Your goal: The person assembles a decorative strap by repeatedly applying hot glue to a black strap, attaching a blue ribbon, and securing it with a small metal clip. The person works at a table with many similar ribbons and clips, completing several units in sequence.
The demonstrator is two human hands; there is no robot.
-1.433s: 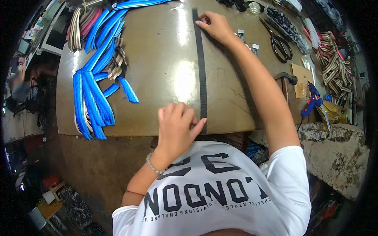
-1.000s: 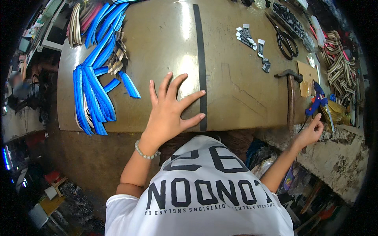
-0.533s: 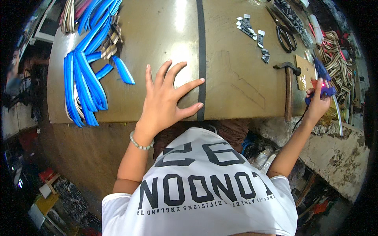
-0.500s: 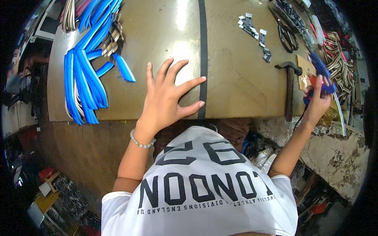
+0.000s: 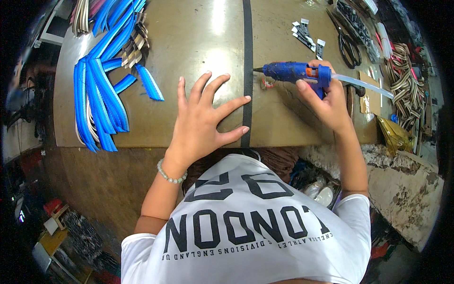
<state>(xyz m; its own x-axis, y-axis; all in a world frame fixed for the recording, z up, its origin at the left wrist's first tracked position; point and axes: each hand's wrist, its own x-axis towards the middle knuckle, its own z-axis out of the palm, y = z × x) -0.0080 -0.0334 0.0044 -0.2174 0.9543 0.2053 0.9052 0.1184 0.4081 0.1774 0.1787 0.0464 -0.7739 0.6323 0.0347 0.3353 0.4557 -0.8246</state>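
A blue hot glue gun [image 5: 295, 72] is gripped in my right hand [image 5: 331, 102]. Its dark nozzle points left and reaches the right edge of a black strap [image 5: 248, 52], and a pale glue stick [image 5: 362, 84] sticks out of its back. The strap runs across the table from the far side to the near edge. My left hand [image 5: 198, 118] lies with spread fingers on the table, its thumb and index fingertip touching the strap. Several small black labels with white ends [image 5: 303, 34] lie beyond the glue gun.
Bundled blue straps [image 5: 101, 94] hang over the table's left part. Black scissors [image 5: 349, 49] and a bag of black pieces [image 5: 357, 26] lie at the far right. A metal clamp [image 5: 350, 99] grips the near edge beside brown cardboard [image 5: 370, 94]. Striped straps [image 5: 407, 75] pile up at the right.
My right hand has brought the glue gun leftward from the table's right edge to the black strap. The left hand stays nearly where it was.
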